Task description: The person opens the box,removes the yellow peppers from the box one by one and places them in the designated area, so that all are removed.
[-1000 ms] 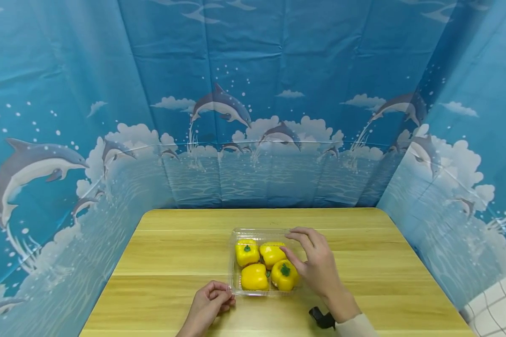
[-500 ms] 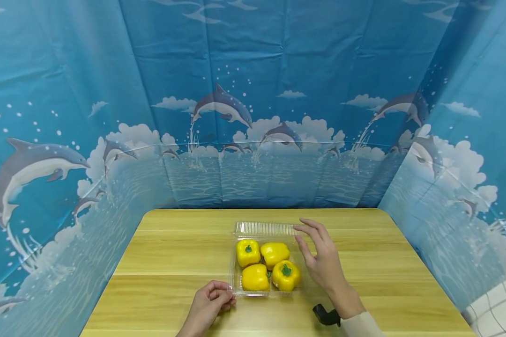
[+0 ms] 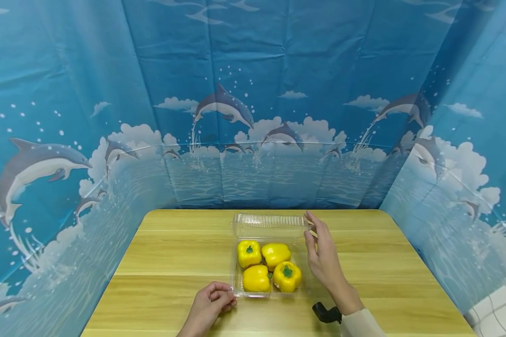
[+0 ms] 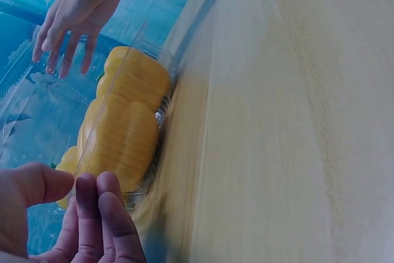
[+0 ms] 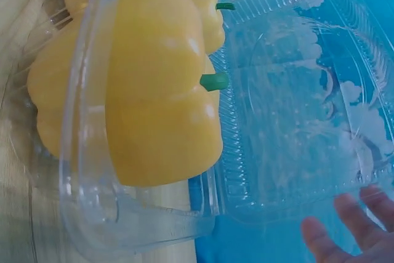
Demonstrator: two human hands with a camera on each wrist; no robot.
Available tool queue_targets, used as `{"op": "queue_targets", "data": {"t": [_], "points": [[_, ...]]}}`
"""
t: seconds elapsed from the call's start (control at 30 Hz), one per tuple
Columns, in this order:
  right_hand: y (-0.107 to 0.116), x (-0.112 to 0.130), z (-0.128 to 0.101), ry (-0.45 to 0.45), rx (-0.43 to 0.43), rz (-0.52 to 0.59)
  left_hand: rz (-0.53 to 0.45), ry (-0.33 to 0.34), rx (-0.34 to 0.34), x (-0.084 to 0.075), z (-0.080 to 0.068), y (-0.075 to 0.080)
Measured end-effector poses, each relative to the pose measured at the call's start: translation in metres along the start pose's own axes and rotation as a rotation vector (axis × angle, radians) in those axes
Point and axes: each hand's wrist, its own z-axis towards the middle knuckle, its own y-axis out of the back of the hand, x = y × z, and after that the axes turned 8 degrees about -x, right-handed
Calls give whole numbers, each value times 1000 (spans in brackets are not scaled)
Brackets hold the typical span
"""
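Observation:
A clear plastic clamshell container (image 3: 253, 295) sits on the table in the head view, its lid (image 3: 270, 220) raised at the back. Several yellow bell peppers (image 3: 288, 277) with green stems fill the base; one pepper (image 5: 160, 84) looms large in the right wrist view. My left hand (image 3: 212, 302) pinches the front left corner of the rim between thumb and fingers, as the left wrist view confirms. By the lid's right end is my right hand (image 3: 325, 260), fingers fairly straight. Its fingertips (image 5: 351, 214) appear at the lid's edge in the right wrist view; contact is unclear.
The wooden table (image 3: 168, 262) has rounded far corners. A blue dolphin-print curtain (image 3: 253, 178) surrounds its back and sides. A small black device (image 3: 326, 312) is beside the right wrist. White grid-patterned cloth (image 3: 497, 304) shows at the far right.
The lid has swung up and back, away from the peppers. My right hand has moved with it, farther back and slightly right. My left hand stays at the front left corner.

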Motion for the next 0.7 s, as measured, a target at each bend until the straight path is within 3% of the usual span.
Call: {"op": "queue_targets", "data": {"t": [0.23,0.7], "points": [[3,-6,1,-126,139,69,9,3,-7,2,1,0],[9,-27,6,-258,310,114,-32,9,19,1,0,2]]}}
